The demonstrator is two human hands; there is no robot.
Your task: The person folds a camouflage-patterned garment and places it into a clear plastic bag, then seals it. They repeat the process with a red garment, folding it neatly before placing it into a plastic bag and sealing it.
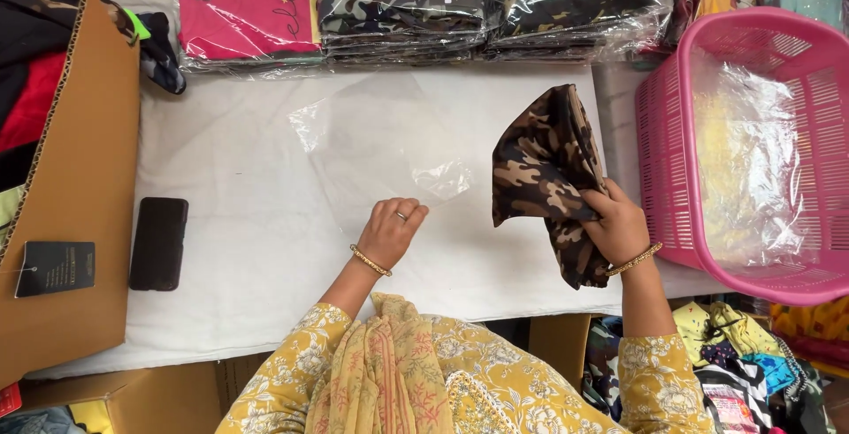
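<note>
White-covered table [239,248], evenly lit. Cardboard box [80,204] on the left, pink plastic basket [672,160] on the right. Bagged shirt stacks [407,9] line the back.

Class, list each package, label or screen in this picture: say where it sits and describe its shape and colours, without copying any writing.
Clear plastic bag: flat on the white table, under the left hand.
Bagged folded garments: stacked along the far edge, pink and camouflage.
Black phone: table's left, dark screen.
Black square tag: on the cardboard box.
Clear bags: inside the pink basket.
</note>
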